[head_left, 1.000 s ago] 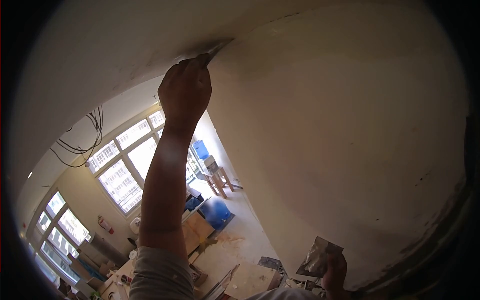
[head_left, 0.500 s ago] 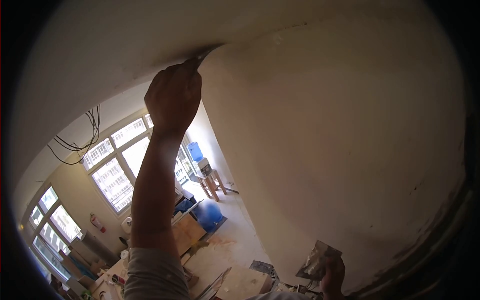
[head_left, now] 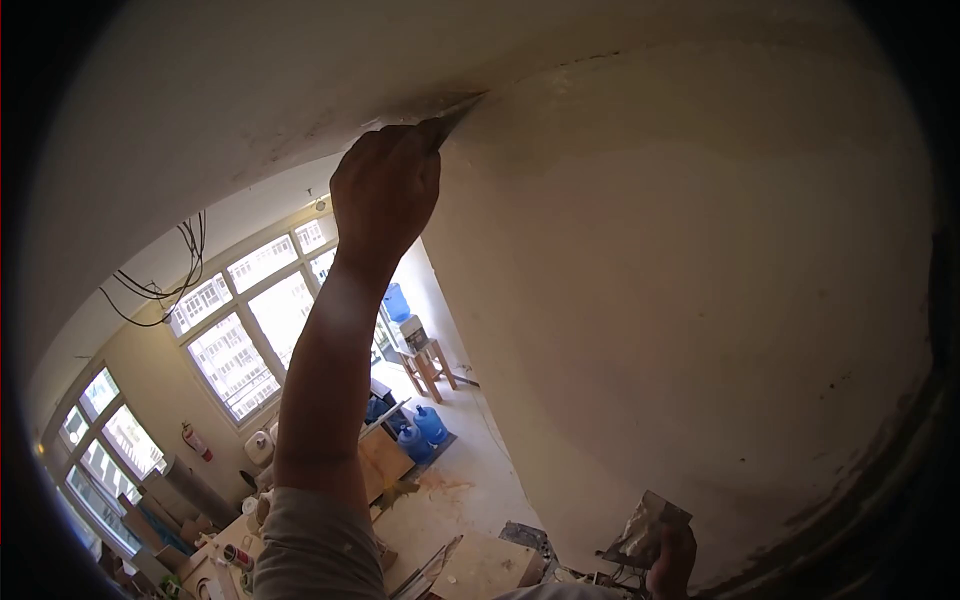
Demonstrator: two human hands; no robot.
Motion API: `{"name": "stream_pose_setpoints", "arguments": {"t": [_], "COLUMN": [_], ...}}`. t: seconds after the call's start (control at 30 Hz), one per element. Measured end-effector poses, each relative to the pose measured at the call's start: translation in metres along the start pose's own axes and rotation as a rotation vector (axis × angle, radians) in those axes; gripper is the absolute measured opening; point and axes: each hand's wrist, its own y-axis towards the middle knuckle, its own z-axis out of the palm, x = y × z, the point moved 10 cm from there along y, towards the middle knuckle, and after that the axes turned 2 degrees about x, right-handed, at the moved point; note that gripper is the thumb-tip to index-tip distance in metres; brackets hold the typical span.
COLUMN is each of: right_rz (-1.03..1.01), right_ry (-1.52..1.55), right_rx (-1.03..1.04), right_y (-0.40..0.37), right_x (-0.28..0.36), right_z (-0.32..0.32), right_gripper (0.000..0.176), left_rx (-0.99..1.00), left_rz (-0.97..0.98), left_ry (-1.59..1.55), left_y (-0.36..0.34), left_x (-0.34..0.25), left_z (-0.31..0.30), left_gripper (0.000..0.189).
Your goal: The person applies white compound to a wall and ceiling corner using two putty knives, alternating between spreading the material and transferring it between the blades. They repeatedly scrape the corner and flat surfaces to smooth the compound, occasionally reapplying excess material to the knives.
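In the head view, the only one, the person's left hand (head_left: 388,185) was up at about 11 o'clock, its fingers (head_left: 400,138) wrapped tight around a thin blade (head_left: 460,113). From those fingers the blade pointed toward 1 or 2 o'clock, its visible length slanting the same way, and its far tip seemed to touch the corner where the overhead surface (head_left: 230,110) met the broad wall (head_left: 690,300). From that tip a dark, broken seam (head_left: 595,59) lay toward 2 o'clock, so the left hand was much the nearer one to it. The right hand (head_left: 676,560) sat low at 5 o'clock, well apart, its fingers closed on a flat metal plate (head_left: 655,511) that stood out from them toward 11 o'clock; pale, putty-like stuff (head_left: 628,541) clung to its face. I couldn't tell whether the plate touched the wall behind it. Past the raised arm, I could see blue water bottles (head_left: 430,425) on the floor near 7 o'clock and a crowded table (head_left: 215,570) around 8 o'clock.
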Motion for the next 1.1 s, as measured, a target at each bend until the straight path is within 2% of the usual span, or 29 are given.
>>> {"name": "stream_pose_setpoints", "arguments": {"t": [0.1,0.2,0.33,0.43,0.47,0.5,0.6,0.7,0.8,0.9,1.0,1.07,1.1], "right_rz": [0.112,-0.028,0.089,0.063,0.022,-0.018,0.068,-0.030,-0.150,0.150,-0.359,-0.055,0.096], "right_ry": [0.102,-0.004,0.053,0.005,-0.014,-0.035,0.053,-0.035,-0.214,0.119,-0.327,0.050,0.238], "right_rx": [-0.003,-0.032,-0.044,-0.034,-0.031,-0.027,-0.026,-0.021,0.024,-0.022,-0.062,-0.080,-0.088], "right_y": [-0.001,0.000,-0.003,-0.004,-0.003,-0.003,-0.003,-0.003,-0.003,-0.005,-0.007,-0.005,-0.006], "right_x": [-0.016,0.007,-0.009,-0.017,-0.012,-0.008,-0.017,-0.001,-0.014,-0.037,0.007,-0.016,-0.026], "right_z": [0.000,-0.001,-0.001,0.000,-0.001,-0.002,-0.002,-0.003,-0.004,-0.004,0.002,-0.001,0.002], "right_gripper": [0.036,0.036,0.039,0.040,0.040,0.040,0.039,0.037,0.034,0.033,0.032,0.032,0.031], "left_rx": [-0.076,-0.119,-0.213,-0.142,-0.047,-0.080,-0.040,-0.058,-0.068,-0.145,-0.226,-0.230,-0.156], "left_rz": [0.033,0.041,-0.010,0.038,0.044,0.076,0.073,0.102,0.120,0.146,0.156,0.168,0.162], "left_ry": [0.053,0.080,0.022,-0.052,-0.052,-0.125,-0.098,-0.039,0.032,-0.002,-0.017,-0.073,-0.090], "left_y": [0.001,0.003,-0.013,-0.023,-0.018,-0.020,-0.009,0.002,0.005,-0.002,-0.016,-0.023,-0.020], "left_x": [0.007,0.012,0.028,0.021,0.013,0.012,0.003,-0.002,-0.002,0.010,0.011,0.006,0.001], "left_z": [-0.006,-0.026,-0.062,-0.058,-0.048,-0.039,-0.015,-0.005,-0.008,-0.032,-0.055,-0.058,-0.049], "left_gripper": [0.012,0.011,0.012,0.014,0.017,0.020,0.022,0.022,0.024,0.026,0.028,0.030,0.030]}}
